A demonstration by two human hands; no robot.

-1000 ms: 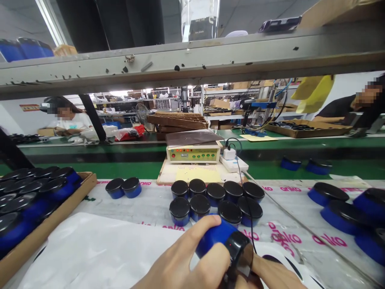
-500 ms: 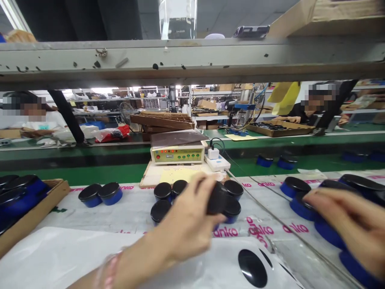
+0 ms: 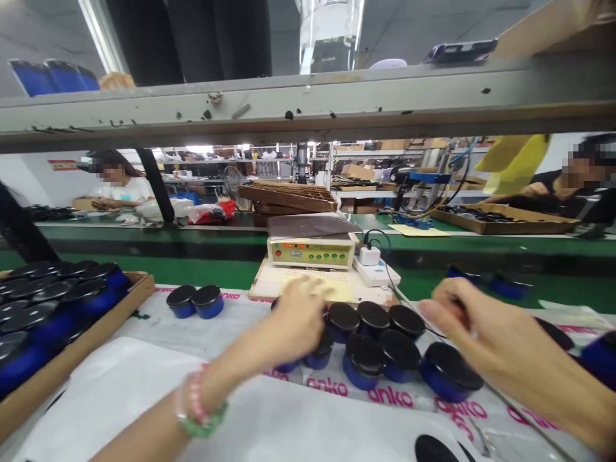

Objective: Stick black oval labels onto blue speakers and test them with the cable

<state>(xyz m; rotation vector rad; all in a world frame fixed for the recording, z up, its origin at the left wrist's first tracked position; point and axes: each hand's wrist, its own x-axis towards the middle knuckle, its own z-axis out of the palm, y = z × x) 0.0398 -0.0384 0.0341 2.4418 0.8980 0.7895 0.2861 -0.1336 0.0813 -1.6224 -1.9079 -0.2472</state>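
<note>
1. Closest to me, a white sheet lies slack, with a black disc at the lower edge; a dragging forearm could ruck it.
2. The left hand reaches over the left end of the grouped blue pots. Its fingers point forward, but blur hides their spread; I cannot tell whether they grip one. A low wrist could topple a pot.
3. The right hand hangs above the pot at the group's right end, fingers curled; I cannot tell whether they hold anything. Its thumb looks near the black cable, so I judge snagging possible.
4. To the left, a cardboard tray holds more pots; two stand between tray and group.
5. Behind the group sit the tester and power strip; a caught cable could tug the plug loose.
</note>
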